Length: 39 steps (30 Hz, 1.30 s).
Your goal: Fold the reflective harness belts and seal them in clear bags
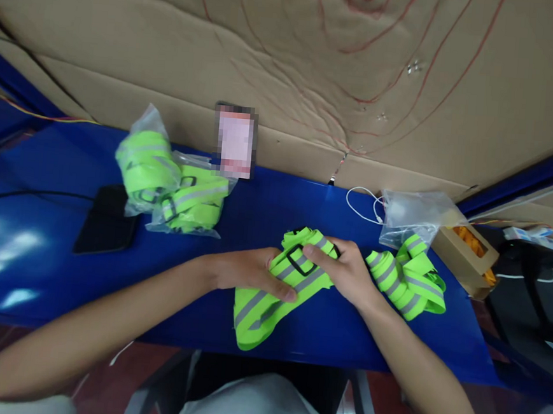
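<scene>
A neon green reflective vest (pixel 269 299) with grey stripes and a black buckle lies bunched at the front of the blue table (pixel 39 239). My left hand (pixel 252 270) grips its left side, fingers curled over the fabric. My right hand (pixel 345 270) clasps its right side, index finger stretched toward the buckle. Part of the vest hangs over the table's front edge.
A second folded green vest (pixel 407 278) lies just right of my right hand. Two bagged green vests (pixel 168 182) sit at the back left beside a black phone (pixel 107 219). An empty clear bag (pixel 412 214), white cable and an open cardboard box (pixel 467 254) stand at the right. Cardboard walls the back.
</scene>
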Tool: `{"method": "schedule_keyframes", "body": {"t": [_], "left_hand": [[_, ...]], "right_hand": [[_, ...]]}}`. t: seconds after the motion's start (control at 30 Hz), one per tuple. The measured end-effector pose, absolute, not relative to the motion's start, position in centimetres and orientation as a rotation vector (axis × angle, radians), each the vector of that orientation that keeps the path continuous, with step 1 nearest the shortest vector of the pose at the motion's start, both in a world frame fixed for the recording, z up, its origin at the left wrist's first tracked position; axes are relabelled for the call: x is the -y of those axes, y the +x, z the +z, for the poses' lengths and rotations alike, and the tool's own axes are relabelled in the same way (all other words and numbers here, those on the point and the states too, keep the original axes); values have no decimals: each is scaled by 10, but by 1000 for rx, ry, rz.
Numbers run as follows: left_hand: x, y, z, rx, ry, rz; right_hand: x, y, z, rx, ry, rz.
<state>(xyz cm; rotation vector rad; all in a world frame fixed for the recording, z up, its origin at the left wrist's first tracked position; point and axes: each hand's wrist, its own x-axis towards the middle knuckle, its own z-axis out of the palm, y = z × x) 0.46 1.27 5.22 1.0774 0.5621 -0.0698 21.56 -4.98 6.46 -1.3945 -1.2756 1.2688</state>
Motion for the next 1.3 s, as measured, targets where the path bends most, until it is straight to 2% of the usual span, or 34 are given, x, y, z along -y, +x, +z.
{"method": "schedule_keyframes", "body": {"t": [0.2,0.33,0.4,0.57,0.7,0.97,1.03,1.2,1.3], "left_hand": [[-18,0,42,-584,986,-170],[-15,-4,32,-608,947,-276],[-9,-5,29,-624,969,-246],[6,-6,37,-510,1031,-162],[9,-9,44,-430,1063,-184],[14,-12,35,-344,1107,-211],[16,-10,30,-356,1159,-179],[16,-3,24,-420,1250,-93],[19,0,32,-295,1121,-49]], "right_hand": [[53,205,47,905,-1417,1555],[65,202,52,1246,-1513,1161],[70,202,54,1326,-1505,1081],[70,202,56,904,-1364,1536],[70,199,58,631,-1323,1752],[62,209,51,622,-1343,2025],[61,213,51,720,-1376,2009],[63,215,62,1058,-1489,1697],[65,212,63,881,-1393,1880]]}}
